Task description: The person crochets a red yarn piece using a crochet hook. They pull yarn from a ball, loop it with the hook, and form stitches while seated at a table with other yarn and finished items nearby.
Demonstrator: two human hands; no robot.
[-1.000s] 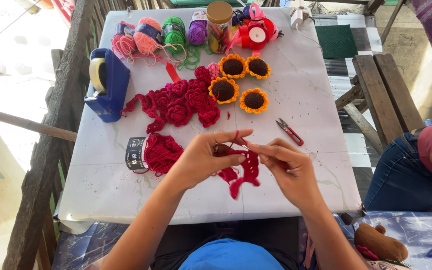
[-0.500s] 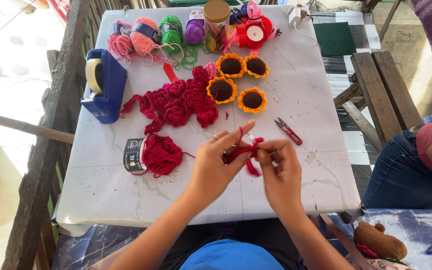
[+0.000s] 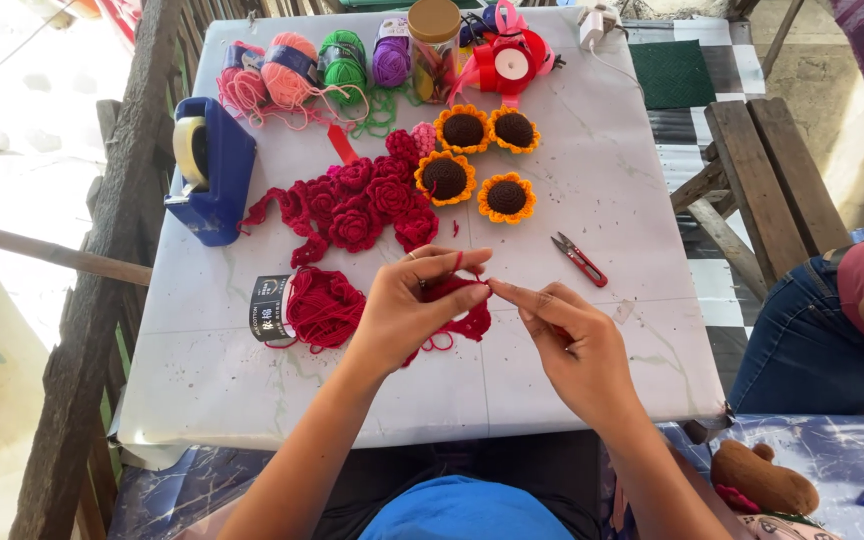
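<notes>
Here, over the near middle of the white table (image 3: 592, 200): left hand (image 3: 414, 310) raised off the surface, wrist bent, palm turned right, fingers curled and closed on a red crochet piece (image 3: 464, 318), with the index finger stretched out above it. Right hand (image 3: 570, 345) coming in from the near right, forearm angled up from the bottom edge, thumb and forefinger pinched narrow at the piece's right edge, remaining fingers folded loosely under; whether a hook sits in that pinch, cannot tell. Both hands nearly touching, fingertips meeting at the piece. Loose red strands trailing from under the left hand, toward a red yarn ball (image 3: 322, 308) with a dark paper band, lying on the table just left of that hand. Farther away, near the table's middle, a cluster of red crochet roses (image 3: 362, 205), and right beside them four sunflowers (image 3: 477, 160), orange-petalled with dark brown centres. Right of the hands, apart from them, red-handled snips (image 3: 580, 259) lying flat. At the left edge, a blue tape dispenser (image 3: 210, 170). Along the far edge, yarn balls (image 3: 317, 65) in pink, green and purple, a jar (image 3: 434, 40) with a tan lid, and a red ribbon spool (image 3: 508, 62). At the right, another person's knee in blue jeans (image 3: 802, 340), well apart from the table work.
</notes>
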